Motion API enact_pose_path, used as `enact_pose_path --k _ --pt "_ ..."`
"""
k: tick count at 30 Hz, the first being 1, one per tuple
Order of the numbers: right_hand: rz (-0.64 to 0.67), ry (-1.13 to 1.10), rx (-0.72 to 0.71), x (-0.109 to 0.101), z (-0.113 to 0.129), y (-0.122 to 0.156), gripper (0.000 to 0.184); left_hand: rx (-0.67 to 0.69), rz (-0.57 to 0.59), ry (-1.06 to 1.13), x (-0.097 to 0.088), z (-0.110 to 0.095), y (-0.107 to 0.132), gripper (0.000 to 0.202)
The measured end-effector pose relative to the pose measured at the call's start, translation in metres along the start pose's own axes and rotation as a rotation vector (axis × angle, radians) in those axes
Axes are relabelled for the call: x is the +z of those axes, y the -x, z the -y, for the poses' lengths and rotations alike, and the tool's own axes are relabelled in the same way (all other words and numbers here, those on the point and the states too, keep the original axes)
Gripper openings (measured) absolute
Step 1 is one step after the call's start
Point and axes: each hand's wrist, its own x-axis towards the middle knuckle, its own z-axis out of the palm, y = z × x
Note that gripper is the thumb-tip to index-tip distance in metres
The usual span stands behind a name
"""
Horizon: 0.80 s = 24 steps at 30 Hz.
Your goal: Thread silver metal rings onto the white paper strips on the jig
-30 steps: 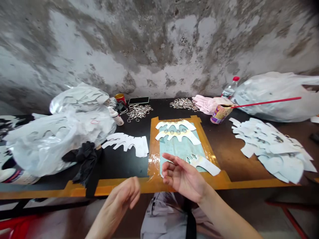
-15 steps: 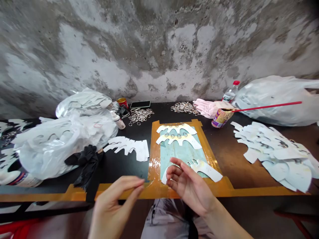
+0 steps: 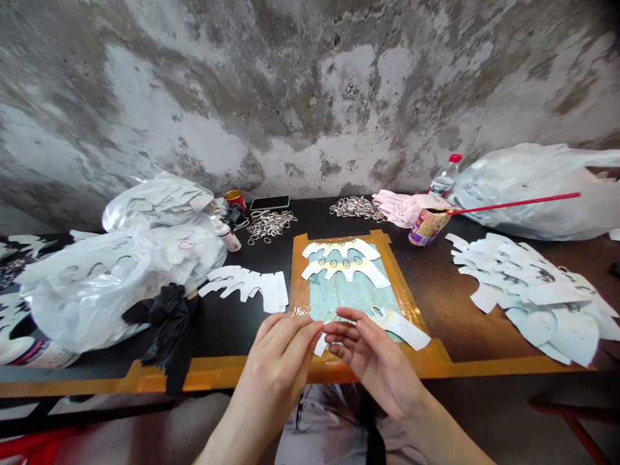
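My left hand [image 3: 281, 358] is closed in a pinch, its fingertips meeting the fingers of my right hand; whatever it pinches is too small to make out. My right hand [image 3: 371, 358] is loosely curled, palm turned inward, and its contents are hidden. Behind the hands lies a white arched card piece [image 3: 404, 328] with metal rings along its upper edge, partly covered by my fingers. Farther back on the pale green sheet [image 3: 358, 297] rest two similar pieces, a nearer card [image 3: 372, 272] and a farther card [image 3: 365, 248], each with several rings on a yellowish band.
Orange tape [image 3: 414, 316] borders the sheet. Left are stacked white cut-outs [image 3: 274, 290], a black cloth [image 3: 167, 323] and plastic bags [image 3: 87, 284]. Ring piles [image 3: 271, 225], a pink glove [image 3: 394, 208] and a cup [image 3: 429, 227] stand behind. More cut-outs [image 3: 527, 284] lie right.
My left hand has moved right and up, from apart to meeting the fingertips of my right hand. My right hand has stayed nearly in place. The cards lie as before.
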Motion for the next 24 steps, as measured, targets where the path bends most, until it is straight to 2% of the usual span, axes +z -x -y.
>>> enact_pose_path --k 4,8,10,14,18,21,24 --pt "0.009 0.203 -0.054 0.004 -0.010 0.003 0.027 -0.013 0.080 -0.131 -0.001 0.001 0.005 0.021" --pt "0.016 0.406 -0.080 0.007 -0.020 0.005 0.030 -0.099 0.071 -0.128 0.003 0.005 0.009 0.017" --pt "0.028 0.387 -0.082 0.007 -0.021 0.004 0.031 -0.167 0.040 -0.015 0.004 0.007 0.009 0.015" --pt "0.048 0.178 -0.043 0.005 -0.016 -0.001 0.030 -0.363 0.041 0.329 0.003 0.010 0.007 0.011" --pt "0.040 0.082 -0.004 0.006 -0.012 -0.004 0.030 -0.471 0.034 0.541 0.005 0.010 0.004 0.011" --pt "0.028 0.068 0.015 0.005 -0.012 -0.004 0.032 -0.592 0.044 0.698 0.006 0.009 0.005 0.022" --pt "0.003 0.090 0.032 -0.004 -0.011 -0.001 0.031 -0.730 0.109 0.810 0.003 0.010 0.027 0.036"
